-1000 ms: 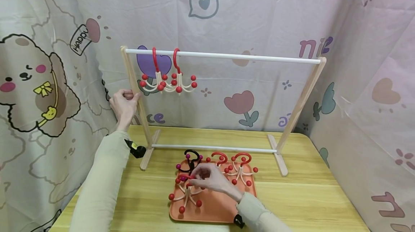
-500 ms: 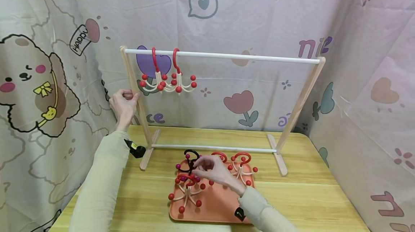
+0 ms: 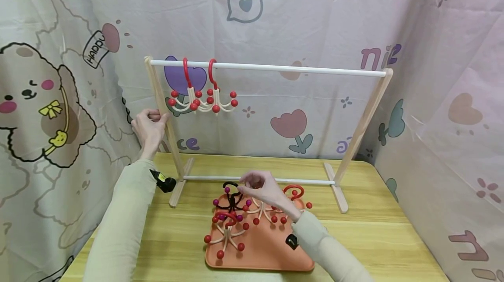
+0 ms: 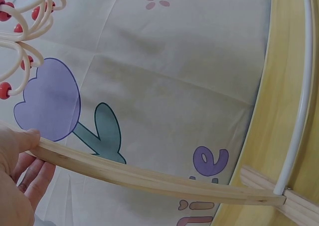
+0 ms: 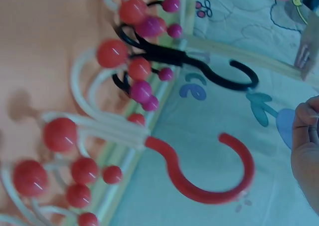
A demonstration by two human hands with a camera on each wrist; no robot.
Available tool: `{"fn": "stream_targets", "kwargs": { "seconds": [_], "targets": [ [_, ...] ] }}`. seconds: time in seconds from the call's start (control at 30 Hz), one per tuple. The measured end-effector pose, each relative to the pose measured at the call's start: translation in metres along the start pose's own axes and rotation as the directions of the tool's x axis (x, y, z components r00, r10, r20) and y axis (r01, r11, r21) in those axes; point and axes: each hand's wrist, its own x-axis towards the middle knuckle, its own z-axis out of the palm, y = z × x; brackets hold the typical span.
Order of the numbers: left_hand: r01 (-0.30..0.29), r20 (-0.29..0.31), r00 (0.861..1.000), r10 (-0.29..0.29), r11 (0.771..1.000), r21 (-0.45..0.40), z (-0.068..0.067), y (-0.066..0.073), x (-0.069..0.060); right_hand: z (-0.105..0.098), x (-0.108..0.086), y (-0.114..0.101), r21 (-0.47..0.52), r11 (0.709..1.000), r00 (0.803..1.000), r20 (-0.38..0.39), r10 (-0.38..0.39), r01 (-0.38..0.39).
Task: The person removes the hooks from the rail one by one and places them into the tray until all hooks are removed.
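Observation:
My left hand (image 3: 149,128) pinches the left wooden upright (image 3: 171,142) of a rack; in the left wrist view, thumb and fingers lie on either side of it. Two red-hooked claw hangers with cream arms, a left one (image 3: 191,93) and a right one (image 3: 216,93), hang from the white top bar (image 3: 275,68). Above an orange tray (image 3: 275,251) is my right hand (image 3: 263,188), fingers bent and nothing visibly between them. It partly hides a middle red-hooked hanger (image 5: 114,128). A black hanger (image 3: 232,202) with magenta balls lies to its left.
A front hanger (image 3: 226,234) and a right-hand hanger with a red hook (image 3: 296,191) also lie on the tray. The rack's lower bar (image 3: 307,181) runs behind the tray, between wooden feet. A patterned cloth (image 3: 252,133) surrounds the wooden table (image 3: 393,238).
My right hand has moved away from the front hanger, up and to the right, past the black hanger toward the middle one. The left hand stays on the upright.

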Motion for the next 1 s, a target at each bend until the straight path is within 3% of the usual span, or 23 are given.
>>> {"fn": "stream_targets", "kwargs": {
  "seconds": [0.47,0.77,1.0],
  "targets": [
    [-0.021,0.016,1.000,0.021,0.999,0.024,-0.002,0.000,-0.001,-0.035,0.037,-0.023,-0.004,0.995,0.984,-0.146,-0.101,0.101],
    [-0.010,0.024,1.000,0.010,1.000,0.018,-0.002,0.001,-0.001,-0.056,0.062,-0.044,-0.026,0.997,0.976,-0.205,-0.074,0.071],
    [-0.009,0.022,1.000,0.009,1.000,0.010,-0.003,0.002,-0.001,-0.066,0.084,-0.059,-0.063,0.991,0.963,-0.235,-0.128,0.116]
  ]
}}
